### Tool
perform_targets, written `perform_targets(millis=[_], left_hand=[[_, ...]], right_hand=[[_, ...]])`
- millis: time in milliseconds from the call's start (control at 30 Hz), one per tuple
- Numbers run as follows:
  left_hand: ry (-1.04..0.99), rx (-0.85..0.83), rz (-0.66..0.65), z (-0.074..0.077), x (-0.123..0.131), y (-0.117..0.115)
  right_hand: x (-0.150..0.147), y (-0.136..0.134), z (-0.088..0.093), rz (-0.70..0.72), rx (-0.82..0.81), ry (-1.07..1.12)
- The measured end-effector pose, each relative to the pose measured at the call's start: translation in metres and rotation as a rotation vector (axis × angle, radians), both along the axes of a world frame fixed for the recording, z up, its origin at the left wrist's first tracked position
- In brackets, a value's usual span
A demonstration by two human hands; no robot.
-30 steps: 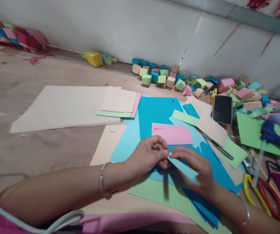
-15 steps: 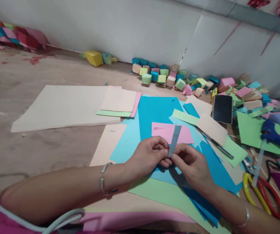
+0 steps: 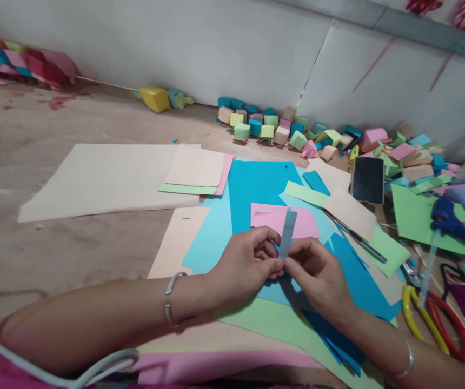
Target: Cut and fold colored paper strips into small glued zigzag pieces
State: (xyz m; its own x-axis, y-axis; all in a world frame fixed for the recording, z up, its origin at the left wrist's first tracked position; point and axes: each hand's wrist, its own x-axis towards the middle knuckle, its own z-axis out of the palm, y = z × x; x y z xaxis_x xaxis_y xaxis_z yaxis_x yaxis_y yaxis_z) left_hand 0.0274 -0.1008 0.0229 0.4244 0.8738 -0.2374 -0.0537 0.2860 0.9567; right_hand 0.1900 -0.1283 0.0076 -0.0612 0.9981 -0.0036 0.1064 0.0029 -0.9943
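Left hand (image 3: 248, 265) and right hand (image 3: 321, 278) meet fingertip to fingertip, both pinched on the lower end of a narrow light-blue paper strip (image 3: 287, 232). The strip stands nearly upright between my thumbs, top end free, held above the table. Silver bangle (image 3: 171, 297) on the left wrist.

Under the hands is a stack of flat sheets: dark blue paper sheet (image 3: 260, 186), pale blue sheet (image 3: 212, 237) to its left, light green sheet (image 3: 273, 324) nearest me. Pink paper rectangle (image 3: 268, 219) lies on the dark blue, just behind the strip.

Right of that are a thin dark pen-like tool (image 3: 354, 236), a black phone (image 3: 367, 180) lying face up, yellow- and red-handled scissors (image 3: 431, 319) and a blue glue gun (image 3: 455, 221).

Large beige sheet (image 3: 106, 181) far left. Row of small folded paper cubes (image 3: 265, 124) along the wall.
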Motion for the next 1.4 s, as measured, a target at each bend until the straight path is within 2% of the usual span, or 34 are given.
perform_targets(millis=[167, 333, 467, 633, 867, 1000, 1200, 1400], left_hand=[[-0.006, -0.014, -0.029, -0.001, -0.003, -0.001], [0.011, -0.040, -0.071, 0.002, -0.003, 0.001], [0.020, -0.102, -0.067, 0.005, -0.003, 0.005], [-0.030, -0.128, -0.100, 0.005, -0.004, 0.007], [-0.097, -0.161, -0.119, 0.001, -0.004, 0.004], [-0.138, -0.166, -0.105, 0.001, -0.003, 0.003], [-0.073, -0.195, -0.109, 0.008, -0.005, 0.003], [0.071, -0.062, -0.093, 0.005, -0.005, 0.002]], right_hand=[[0.001, 0.002, 0.007, 0.047, -0.062, -0.033], [0.001, 0.004, 0.013, 0.014, -0.087, -0.023], [0.002, 0.005, 0.011, -0.013, -0.101, 0.026], [0.006, 0.006, 0.004, 0.037, -0.082, 0.070], [0.010, 0.008, 0.003, 0.112, -0.208, 0.182], [0.011, 0.009, 0.007, 0.122, -0.143, 0.093], [0.016, 0.008, 0.006, 0.146, -0.093, 0.073], [0.011, 0.007, 0.008, 0.130, 0.045, -0.071]])
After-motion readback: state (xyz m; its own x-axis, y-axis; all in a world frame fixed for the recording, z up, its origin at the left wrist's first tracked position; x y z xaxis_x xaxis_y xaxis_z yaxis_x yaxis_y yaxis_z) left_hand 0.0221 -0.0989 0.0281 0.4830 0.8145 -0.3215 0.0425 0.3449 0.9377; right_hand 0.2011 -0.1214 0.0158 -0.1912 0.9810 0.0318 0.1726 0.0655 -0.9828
